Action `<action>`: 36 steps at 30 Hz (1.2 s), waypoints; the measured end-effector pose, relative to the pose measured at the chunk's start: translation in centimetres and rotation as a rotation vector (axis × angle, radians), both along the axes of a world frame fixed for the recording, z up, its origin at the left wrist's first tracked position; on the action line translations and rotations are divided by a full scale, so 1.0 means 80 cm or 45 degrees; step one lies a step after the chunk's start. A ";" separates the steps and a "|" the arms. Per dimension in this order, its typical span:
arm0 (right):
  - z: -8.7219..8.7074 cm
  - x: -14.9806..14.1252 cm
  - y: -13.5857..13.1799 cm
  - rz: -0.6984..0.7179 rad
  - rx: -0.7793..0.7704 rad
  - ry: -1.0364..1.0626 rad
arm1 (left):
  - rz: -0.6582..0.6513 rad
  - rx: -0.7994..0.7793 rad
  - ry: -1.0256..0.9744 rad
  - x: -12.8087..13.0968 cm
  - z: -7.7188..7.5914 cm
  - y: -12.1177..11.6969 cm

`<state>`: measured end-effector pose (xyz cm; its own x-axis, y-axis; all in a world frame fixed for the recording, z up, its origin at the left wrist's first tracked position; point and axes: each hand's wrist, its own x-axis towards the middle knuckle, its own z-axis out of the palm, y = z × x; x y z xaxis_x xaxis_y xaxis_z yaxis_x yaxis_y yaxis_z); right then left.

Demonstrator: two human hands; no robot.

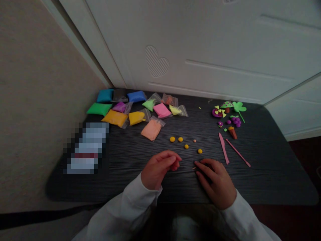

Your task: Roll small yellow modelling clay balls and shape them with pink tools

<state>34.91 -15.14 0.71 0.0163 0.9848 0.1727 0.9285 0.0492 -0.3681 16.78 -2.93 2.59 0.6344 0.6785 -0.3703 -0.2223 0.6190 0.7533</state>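
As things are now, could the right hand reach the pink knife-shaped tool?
Probably yes: the pink knife-shaped tool lies just beyond the right hand, and I see nothing between them that would block the way.

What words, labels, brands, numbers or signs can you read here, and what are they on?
None readable.
Pixelated object at the left: too blurred to read.
Coloured packets: no legible print.
White door: a raised heart, no lettering.

From above the near side, the head camera looks forward and down across the table (273,177) to white panelling (220,40).
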 end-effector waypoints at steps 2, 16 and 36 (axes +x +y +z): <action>0.000 0.007 -0.009 -0.038 0.015 0.043 | -0.090 0.191 0.097 0.002 -0.001 -0.004; 0.018 0.088 0.043 -0.769 -0.180 -0.249 | -0.223 1.670 0.913 0.037 -0.024 -0.033; 0.016 -0.023 -0.029 -0.314 0.056 -0.081 | -0.349 1.806 0.988 0.042 -0.021 -0.036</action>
<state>33.04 -17.44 2.00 0.2430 0.9439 0.2236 0.9357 -0.1672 -0.3108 20.12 -5.77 0.92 0.7561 0.6382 0.1450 0.4509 -0.6686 0.5914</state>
